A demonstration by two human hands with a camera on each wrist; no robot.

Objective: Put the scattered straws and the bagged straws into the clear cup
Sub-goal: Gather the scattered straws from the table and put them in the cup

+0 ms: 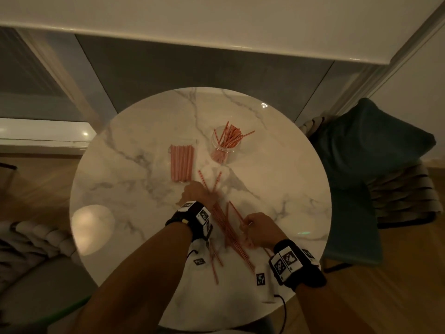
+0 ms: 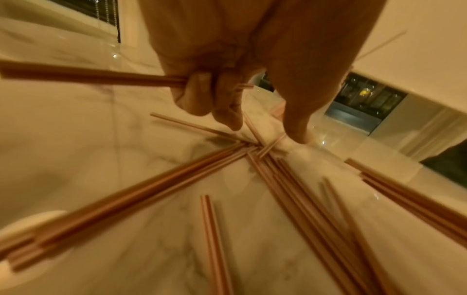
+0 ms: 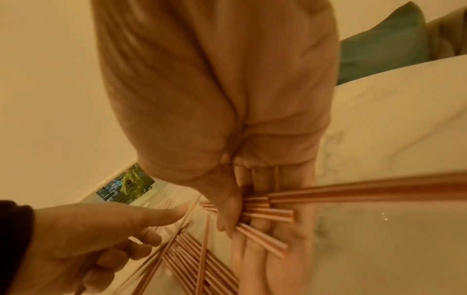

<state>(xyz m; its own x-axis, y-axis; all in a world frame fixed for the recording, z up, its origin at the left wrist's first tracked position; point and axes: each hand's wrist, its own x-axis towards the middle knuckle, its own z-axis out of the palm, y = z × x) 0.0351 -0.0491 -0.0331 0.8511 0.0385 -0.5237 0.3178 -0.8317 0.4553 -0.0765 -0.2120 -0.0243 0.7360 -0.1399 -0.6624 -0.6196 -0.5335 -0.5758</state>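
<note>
Lower centre of the head view: left hand (image 1: 196, 192) and right hand (image 1: 258, 229) each clutching scattered straws (image 1: 225, 227), gathering bundles for the clear cup (image 1: 222, 147) above; bagged straws (image 1: 182, 162) left of it.

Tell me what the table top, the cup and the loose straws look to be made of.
Table top: marble or marble-look stone, polished; white with grey veins and glossy light reflections.
Clear cup: transparent plastic or glass, undecidable from here; the straws inside show through its wall.
Scattered straws: thin orange-pink tubes with a faint sheen, probably plastic, possibly coated paper.
</note>
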